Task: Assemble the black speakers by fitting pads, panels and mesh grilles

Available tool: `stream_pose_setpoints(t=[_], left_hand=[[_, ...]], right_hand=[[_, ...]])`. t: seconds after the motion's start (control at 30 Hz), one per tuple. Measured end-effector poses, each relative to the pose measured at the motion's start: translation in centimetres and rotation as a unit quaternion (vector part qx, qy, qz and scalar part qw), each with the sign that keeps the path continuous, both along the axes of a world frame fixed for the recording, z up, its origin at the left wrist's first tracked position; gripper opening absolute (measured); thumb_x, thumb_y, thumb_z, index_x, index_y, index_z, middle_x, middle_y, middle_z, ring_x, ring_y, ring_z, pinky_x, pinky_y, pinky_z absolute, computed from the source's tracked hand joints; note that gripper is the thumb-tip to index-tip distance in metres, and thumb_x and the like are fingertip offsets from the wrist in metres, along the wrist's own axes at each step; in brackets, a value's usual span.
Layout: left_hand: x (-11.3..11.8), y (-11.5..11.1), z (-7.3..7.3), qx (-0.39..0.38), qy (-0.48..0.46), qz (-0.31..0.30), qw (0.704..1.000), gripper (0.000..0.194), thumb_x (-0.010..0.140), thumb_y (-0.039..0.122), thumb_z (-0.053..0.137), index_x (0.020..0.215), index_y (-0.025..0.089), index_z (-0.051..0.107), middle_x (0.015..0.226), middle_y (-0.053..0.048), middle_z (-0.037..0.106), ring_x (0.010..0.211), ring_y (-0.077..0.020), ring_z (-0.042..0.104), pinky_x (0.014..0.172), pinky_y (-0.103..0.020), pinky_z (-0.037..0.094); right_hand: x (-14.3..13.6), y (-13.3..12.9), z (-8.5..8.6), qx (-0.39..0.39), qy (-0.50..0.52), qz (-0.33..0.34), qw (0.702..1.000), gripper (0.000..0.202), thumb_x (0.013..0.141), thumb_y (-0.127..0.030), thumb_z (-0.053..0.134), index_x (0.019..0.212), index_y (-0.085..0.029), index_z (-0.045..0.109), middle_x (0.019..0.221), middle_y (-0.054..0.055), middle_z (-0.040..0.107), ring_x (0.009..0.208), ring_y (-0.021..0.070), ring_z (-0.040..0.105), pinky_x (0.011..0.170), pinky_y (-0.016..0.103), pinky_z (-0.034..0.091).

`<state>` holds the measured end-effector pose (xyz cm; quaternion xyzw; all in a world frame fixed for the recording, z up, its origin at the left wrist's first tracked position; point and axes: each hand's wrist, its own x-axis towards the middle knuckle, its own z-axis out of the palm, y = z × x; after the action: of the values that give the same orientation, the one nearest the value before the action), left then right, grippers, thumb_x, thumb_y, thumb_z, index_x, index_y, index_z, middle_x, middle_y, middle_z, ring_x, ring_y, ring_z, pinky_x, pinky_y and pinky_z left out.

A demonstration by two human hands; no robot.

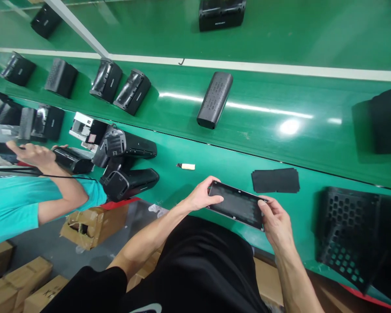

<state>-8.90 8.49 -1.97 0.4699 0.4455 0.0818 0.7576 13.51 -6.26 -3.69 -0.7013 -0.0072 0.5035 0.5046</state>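
Note:
A flat black rectangular panel (pixel 237 205) with a raised rim and small tabs is held over the green table's near edge. My left hand (pixel 204 195) grips its left end, thumb on the inner face. At the right end, my right hand (pixel 275 215) pinches the corner with the thumb on top. Just beyond the panel, to the right, lies a stack of thin black sheets (pixel 275 180). A small cream and black item (pixel 186 166) rests on the table beyond my left hand.
Black housings (pixel 130 184) stand left on the table (pixel 169 187). More housings (pixel 215 100) sit on the green belt (pixel 263 100). Black perforated parts (pixel 348 234) are at right. A person in a turquoise shirt (pixel 52 200) works at left, above cardboard boxes (pixel 93 224).

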Motion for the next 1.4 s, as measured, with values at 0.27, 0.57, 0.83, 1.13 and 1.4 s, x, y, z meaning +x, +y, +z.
stream_pose_setpoints(t=[0.27, 0.57, 0.83, 1.13, 1.4], left_hand=[[-0.7, 0.5, 1.1, -0.053, -0.087, 0.017, 0.995, 0.057, 0.077, 0.023, 0.077, 0.13, 0.022, 0.055, 0.107, -0.002, 0.06, 0.085, -0.0149, 0.056, 0.073, -0.025, 0.044], [-0.6, 0.4, 1.5, -0.051, -0.093, 0.02, 0.994, 0.061, 0.073, 0.015, 0.07, 0.133, 0.022, 0.058, 0.106, -0.003, 0.062, 0.081, -0.0142, 0.055, 0.072, -0.025, 0.042], [-0.5, 0.6, 1.8, -0.043, -0.099, 0.012, 0.994, 0.062, 0.074, 0.015, 0.071, 0.134, 0.022, 0.057, 0.107, -0.002, 0.06, 0.077, -0.0121, 0.054, 0.069, -0.024, 0.041], [-0.7, 0.5, 1.5, -0.053, -0.106, 0.017, 0.993, 0.066, 0.071, 0.013, 0.069, 0.135, 0.022, 0.058, 0.112, -0.004, 0.062, 0.081, -0.0137, 0.057, 0.072, -0.024, 0.043], [-0.7, 0.5, 1.3, -0.052, -0.097, 0.007, 0.994, 0.07, 0.07, 0.014, 0.069, 0.138, 0.022, 0.057, 0.118, -0.006, 0.063, 0.088, -0.0169, 0.059, 0.073, -0.025, 0.044]], right_hand=[[1.0, -1.1, 0.5, 0.054, -0.035, 0.063, 0.996, 0.043, 0.078, -0.05, 0.088, 0.114, -0.028, 0.077, 0.085, 0.001, 0.068, 0.068, 0.0166, 0.056, 0.06, 0.029, 0.045], [1.1, -1.8, -0.7, 0.071, -0.079, 0.097, 0.99, 0.044, 0.083, -0.05, 0.081, 0.12, -0.029, 0.075, 0.086, 0.002, 0.071, 0.072, 0.0205, 0.062, 0.067, 0.034, 0.052], [1.2, -2.1, -1.2, 0.064, -0.08, 0.094, 0.99, 0.043, 0.084, -0.05, 0.08, 0.121, -0.029, 0.075, 0.087, 0.002, 0.071, 0.074, 0.0211, 0.063, 0.068, 0.034, 0.052], [1.0, -1.9, -0.8, 0.063, -0.06, 0.076, 0.993, 0.043, 0.082, -0.049, 0.084, 0.118, -0.028, 0.076, 0.09, 0.002, 0.073, 0.075, 0.0214, 0.064, 0.07, 0.034, 0.051], [0.8, -1.0, 0.0, 0.044, -0.022, 0.041, 0.998, 0.037, 0.082, -0.049, 0.085, 0.111, -0.027, 0.077, 0.086, 0.001, 0.07, 0.068, 0.0166, 0.057, 0.061, 0.029, 0.046]])
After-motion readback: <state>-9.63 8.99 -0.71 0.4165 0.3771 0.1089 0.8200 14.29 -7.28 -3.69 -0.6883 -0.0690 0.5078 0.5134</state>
